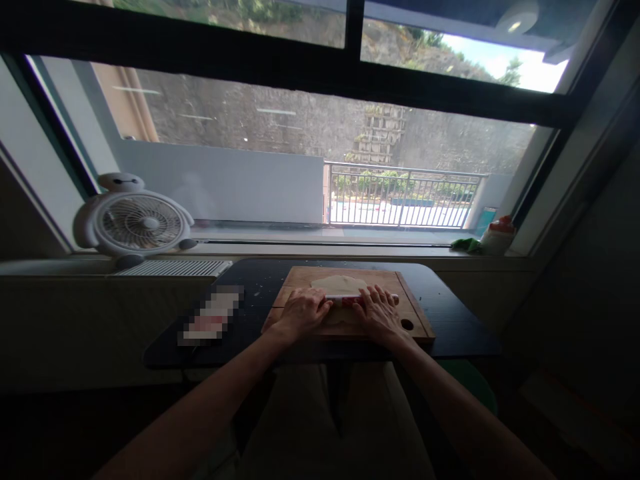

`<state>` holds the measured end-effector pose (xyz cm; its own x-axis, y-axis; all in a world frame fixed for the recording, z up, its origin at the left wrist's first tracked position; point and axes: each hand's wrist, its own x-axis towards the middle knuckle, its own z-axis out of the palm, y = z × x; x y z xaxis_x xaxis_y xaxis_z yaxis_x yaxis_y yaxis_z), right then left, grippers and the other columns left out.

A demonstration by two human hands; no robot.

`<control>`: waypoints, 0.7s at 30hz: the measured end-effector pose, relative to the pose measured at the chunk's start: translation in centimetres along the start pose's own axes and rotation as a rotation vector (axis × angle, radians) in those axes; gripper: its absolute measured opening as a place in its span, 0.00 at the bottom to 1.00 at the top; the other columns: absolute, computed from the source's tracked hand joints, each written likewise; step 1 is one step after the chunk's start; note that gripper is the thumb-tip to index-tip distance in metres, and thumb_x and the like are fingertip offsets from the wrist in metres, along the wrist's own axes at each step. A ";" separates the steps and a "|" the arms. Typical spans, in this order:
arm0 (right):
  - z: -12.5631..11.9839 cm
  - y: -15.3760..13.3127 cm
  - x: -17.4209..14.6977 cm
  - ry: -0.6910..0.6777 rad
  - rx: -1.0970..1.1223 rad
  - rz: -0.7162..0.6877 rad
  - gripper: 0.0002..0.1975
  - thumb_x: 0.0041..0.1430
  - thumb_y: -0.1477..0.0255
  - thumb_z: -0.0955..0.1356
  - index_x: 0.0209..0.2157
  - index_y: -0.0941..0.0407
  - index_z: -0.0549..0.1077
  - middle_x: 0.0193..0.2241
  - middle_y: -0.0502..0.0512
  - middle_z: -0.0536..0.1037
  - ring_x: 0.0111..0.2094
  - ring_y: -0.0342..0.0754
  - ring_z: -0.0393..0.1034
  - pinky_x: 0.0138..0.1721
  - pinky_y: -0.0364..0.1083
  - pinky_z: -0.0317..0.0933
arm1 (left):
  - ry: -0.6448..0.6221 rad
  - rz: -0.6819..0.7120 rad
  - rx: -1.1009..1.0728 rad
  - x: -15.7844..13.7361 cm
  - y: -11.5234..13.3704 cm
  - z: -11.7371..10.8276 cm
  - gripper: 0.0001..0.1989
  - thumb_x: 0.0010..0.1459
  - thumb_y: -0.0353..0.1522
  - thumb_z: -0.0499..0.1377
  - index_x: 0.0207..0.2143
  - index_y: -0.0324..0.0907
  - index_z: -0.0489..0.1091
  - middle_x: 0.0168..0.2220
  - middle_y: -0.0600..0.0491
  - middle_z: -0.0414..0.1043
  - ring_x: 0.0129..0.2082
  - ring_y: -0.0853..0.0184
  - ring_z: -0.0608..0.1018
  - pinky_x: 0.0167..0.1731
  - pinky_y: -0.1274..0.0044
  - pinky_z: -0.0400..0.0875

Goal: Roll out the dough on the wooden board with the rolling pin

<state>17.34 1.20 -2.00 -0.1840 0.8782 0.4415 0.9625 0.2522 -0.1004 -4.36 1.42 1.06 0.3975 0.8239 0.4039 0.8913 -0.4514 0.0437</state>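
A flat, pale sheet of dough (339, 285) lies on a wooden cutting board (414, 312). Across the dough runs a rolling pin (349, 301), whose middle shows white and red. My left hand (304, 309) is closed over the pin's left part, the thumb pointing inward. On its right part rests my right hand (379, 309), pressing down with fingers lying over the pin. The pin's right tip sticks out past my right fingers. Its left end is hidden under my left hand, and the near part of the dough is partly covered.
The board sits on a dark table (465, 333) with rounded corners. A blurred-out flat object (213, 317) lies at the table's left. On the window sill stand a white fan (145, 220), a green cloth (466, 245) and a white bottle (499, 237) with an orange-red top.
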 end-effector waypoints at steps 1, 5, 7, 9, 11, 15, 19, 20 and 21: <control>0.0 0.1 -0.4 -0.003 -0.001 -0.013 0.28 0.62 0.55 0.51 0.58 0.54 0.56 0.59 0.56 0.57 0.61 0.51 0.41 0.59 0.52 0.32 | -0.002 0.008 0.009 -0.2 0.1 -0.1 0.19 0.61 0.42 0.43 0.42 0.45 0.67 0.43 0.50 0.72 0.44 0.62 0.71 0.47 0.70 0.57; -0.1 0.3 0.9 -0.073 0.020 0.010 0.28 0.61 0.53 0.51 0.56 0.53 0.58 0.58 0.57 0.58 0.59 0.51 0.45 0.58 0.52 0.35 | -0.008 -0.080 0.085 1.0 0.4 0.2 0.23 0.60 0.45 0.41 0.47 0.42 0.65 0.48 0.46 0.69 0.50 0.58 0.67 0.51 0.66 0.53; -0.2 0.2 2.8 -0.140 0.031 0.049 0.27 0.61 0.53 0.52 0.53 0.53 0.62 0.55 0.57 0.62 0.57 0.52 0.50 0.57 0.53 0.38 | -0.057 -0.155 0.100 2.4 0.2 0.5 0.26 0.60 0.47 0.40 0.46 0.41 0.67 0.48 0.44 0.69 0.50 0.57 0.67 0.52 0.64 0.52; -0.2 0.2 4.8 -0.189 0.036 0.070 0.25 0.61 0.54 0.52 0.50 0.53 0.65 0.52 0.57 0.65 0.54 0.52 0.54 0.55 0.53 0.42 | -0.119 -0.202 0.099 4.0 -0.1 0.6 0.27 0.60 0.47 0.38 0.43 0.42 0.69 0.46 0.45 0.70 0.50 0.56 0.67 0.51 0.62 0.52; -0.1 0.1 6.5 -0.209 0.038 0.073 0.25 0.62 0.55 0.50 0.47 0.53 0.68 0.50 0.58 0.67 0.52 0.51 0.56 0.53 0.52 0.44 | -0.158 -0.232 0.099 5.5 -0.5 0.8 0.27 0.60 0.47 0.37 0.41 0.43 0.71 0.45 0.46 0.71 0.49 0.55 0.67 0.51 0.59 0.52; 0.1 0.1 7.8 -0.207 0.038 0.080 0.26 0.63 0.56 0.49 0.45 0.53 0.69 0.49 0.58 0.67 0.52 0.52 0.56 0.52 0.53 0.45 | -0.190 -0.275 0.100 6.9 -1.0 1.1 0.28 0.61 0.45 0.37 0.38 0.43 0.72 0.43 0.46 0.73 0.46 0.54 0.70 0.48 0.58 0.55; 0.0 0.0 6.0 -0.176 0.037 0.081 0.26 0.63 0.56 0.49 0.47 0.52 0.68 0.49 0.57 0.67 0.52 0.52 0.55 0.53 0.53 0.42 | -0.136 -0.260 0.107 5.3 -0.5 1.3 0.29 0.61 0.46 0.36 0.40 0.42 0.71 0.43 0.45 0.72 0.47 0.55 0.69 0.49 0.60 0.55; 0.0 0.0 5.1 -0.148 0.036 0.072 0.25 0.62 0.55 0.49 0.48 0.52 0.67 0.50 0.57 0.67 0.53 0.51 0.55 0.54 0.53 0.41 | -0.103 -0.242 0.107 4.6 -0.3 1.3 0.28 0.61 0.46 0.36 0.41 0.41 0.70 0.44 0.45 0.72 0.47 0.55 0.69 0.49 0.62 0.55; -0.1 0.0 4.1 -0.110 0.032 0.060 0.25 0.62 0.55 0.50 0.50 0.52 0.65 0.51 0.57 0.66 0.54 0.51 0.53 0.55 0.52 0.40 | -0.069 -0.219 0.104 3.8 -0.1 1.2 0.28 0.61 0.47 0.37 0.41 0.41 0.70 0.44 0.45 0.72 0.47 0.56 0.69 0.49 0.63 0.55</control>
<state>16.59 4.78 -0.10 -0.1490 0.9308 0.3338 0.9659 0.2093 -0.1527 -2.67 4.99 1.48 0.2035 0.9210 0.3321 0.9739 -0.2251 0.0274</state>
